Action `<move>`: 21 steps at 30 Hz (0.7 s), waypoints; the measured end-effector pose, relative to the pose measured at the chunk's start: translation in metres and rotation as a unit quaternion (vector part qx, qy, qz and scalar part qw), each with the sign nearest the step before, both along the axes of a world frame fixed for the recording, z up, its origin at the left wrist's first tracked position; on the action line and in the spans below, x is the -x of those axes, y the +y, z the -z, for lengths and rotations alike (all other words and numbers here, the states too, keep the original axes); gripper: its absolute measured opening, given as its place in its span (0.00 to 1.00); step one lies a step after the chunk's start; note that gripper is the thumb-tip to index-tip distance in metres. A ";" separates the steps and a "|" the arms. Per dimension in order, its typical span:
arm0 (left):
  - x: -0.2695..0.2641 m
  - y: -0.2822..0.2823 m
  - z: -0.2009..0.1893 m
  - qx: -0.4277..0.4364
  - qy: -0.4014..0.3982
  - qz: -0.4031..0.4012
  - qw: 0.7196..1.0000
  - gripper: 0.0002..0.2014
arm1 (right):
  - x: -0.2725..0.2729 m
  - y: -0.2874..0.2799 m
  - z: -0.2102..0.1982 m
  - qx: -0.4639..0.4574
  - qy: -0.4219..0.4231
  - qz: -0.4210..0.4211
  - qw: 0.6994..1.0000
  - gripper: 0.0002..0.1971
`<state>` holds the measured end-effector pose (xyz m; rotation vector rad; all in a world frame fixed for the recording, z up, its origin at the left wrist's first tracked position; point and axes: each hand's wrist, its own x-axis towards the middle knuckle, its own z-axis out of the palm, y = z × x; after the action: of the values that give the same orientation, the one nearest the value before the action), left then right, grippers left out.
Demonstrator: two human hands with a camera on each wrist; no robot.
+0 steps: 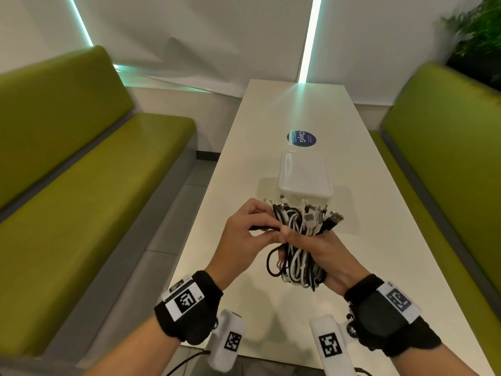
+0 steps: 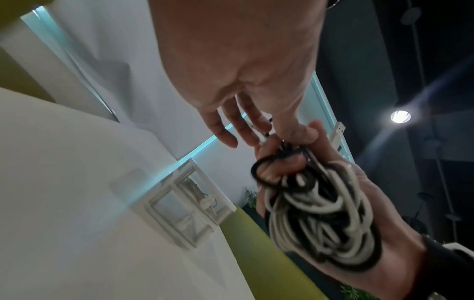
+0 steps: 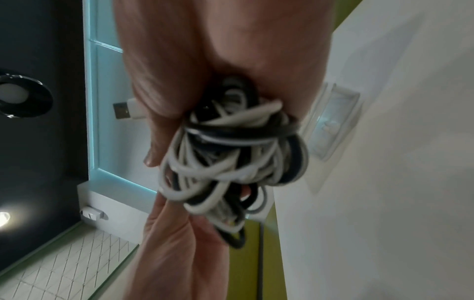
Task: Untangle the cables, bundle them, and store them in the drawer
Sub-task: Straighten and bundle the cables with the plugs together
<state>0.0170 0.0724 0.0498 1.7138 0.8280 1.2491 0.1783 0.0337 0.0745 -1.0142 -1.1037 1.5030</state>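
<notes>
Above the white table (image 1: 366, 240) I hold a bundle of black and white cables (image 1: 298, 267). My right hand (image 1: 311, 245) grips it around the middle, with several plugs (image 1: 314, 215) sticking out above the fist. At the bundle's left side my left hand (image 1: 260, 223) pinches a black strand (image 1: 260, 228) between thumb and fingers. In the left wrist view a black loop (image 2: 264, 172) sits by the bundle (image 2: 320, 219). In the right wrist view the bundle (image 3: 231, 154) fills the palm. The white drawer box (image 1: 305, 177) stands just beyond the hands; I cannot tell whether it is open.
Green benches run along the left (image 1: 81, 185) and right (image 1: 447, 158) of the narrow table. A round blue sticker (image 1: 301, 138) lies beyond the box. A plant (image 1: 482, 36) stands at the far right. Bare tabletop surrounds the box.
</notes>
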 end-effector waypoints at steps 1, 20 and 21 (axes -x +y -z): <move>-0.002 -0.003 0.000 0.009 -0.017 -0.008 1.000 0.08 | -0.002 -0.001 0.000 0.009 0.006 -0.006 1.000 0.20; -0.025 -0.034 0.004 0.219 0.088 0.176 0.956 0.48 | 0.015 -0.012 0.017 0.057 -0.053 0.159 0.984 0.08; -0.025 -0.031 0.003 0.211 0.104 0.164 0.958 0.45 | 0.016 -0.012 0.018 0.064 -0.043 0.163 0.984 0.09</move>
<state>0.0421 0.0414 0.0471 1.5628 0.8204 0.6237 0.1619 0.0214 0.0567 -1.2913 -0.8587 1.2859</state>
